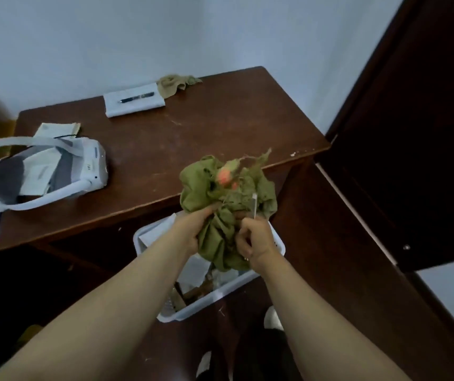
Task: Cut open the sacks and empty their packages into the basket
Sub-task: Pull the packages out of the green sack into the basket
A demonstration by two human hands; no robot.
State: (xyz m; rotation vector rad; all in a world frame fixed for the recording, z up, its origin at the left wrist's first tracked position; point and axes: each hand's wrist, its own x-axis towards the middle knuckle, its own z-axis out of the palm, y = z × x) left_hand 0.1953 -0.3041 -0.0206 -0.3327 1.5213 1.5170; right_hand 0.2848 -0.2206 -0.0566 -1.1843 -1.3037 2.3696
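- Two green sacks were there: the held sack [209,188] and the far sack [177,84].
- Two hands: left hand [192,229], right hand [253,240].
- One white basket [209,296]; the packages inside were too jumbled to count.
- One blade [253,204].
- One pen [137,97], one white pad [137,107], one headset [41,171], one table [220,127].

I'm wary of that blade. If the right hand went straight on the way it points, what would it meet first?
Likely the sack, bunched just ahead of the right hand and its blade; depth unclear.

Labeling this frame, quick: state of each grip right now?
Left grip: closed, clutching the green sack.
Right grip: closed on a thin blade.
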